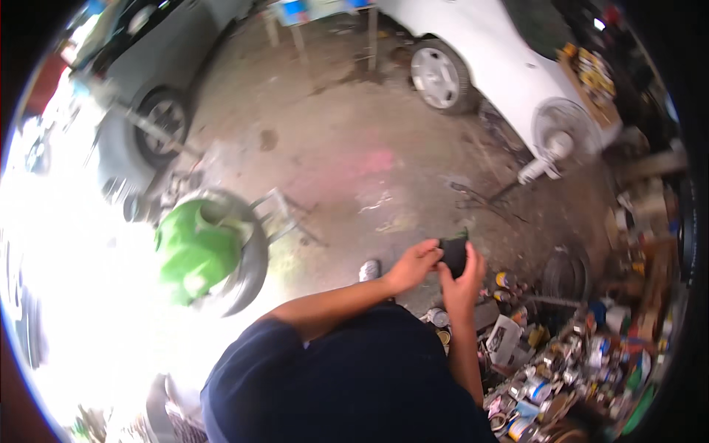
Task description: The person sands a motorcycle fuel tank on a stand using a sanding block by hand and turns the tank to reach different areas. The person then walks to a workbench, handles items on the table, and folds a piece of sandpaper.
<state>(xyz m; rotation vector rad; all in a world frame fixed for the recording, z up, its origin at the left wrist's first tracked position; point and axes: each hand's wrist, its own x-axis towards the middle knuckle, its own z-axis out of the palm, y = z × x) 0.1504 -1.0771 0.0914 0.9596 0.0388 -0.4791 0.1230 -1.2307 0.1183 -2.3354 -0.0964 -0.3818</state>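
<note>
A small flat black piece point(454, 256) is held up in front of my body, with a bit of green at its upper edge; its exact kind does not show. My left hand point(416, 264) pinches its left edge between thumb and fingers. Around its right side and lower edge, my right hand point(464, 279) is closed, thumb in front. Both hands are above the floor, just left of a heap of cans. Off to the left, away from both hands, a bright green moulded part point(196, 247) rests on a grey round support.
Cans and scrap point(546, 376) crowd the lower right, near a dark tyre point(567, 273). A pedestal fan point(557, 140) stands beside a white car point(487, 55). A grey car point(159, 66) is at upper left. A metal stand point(277, 210) juts out beside the green part.
</note>
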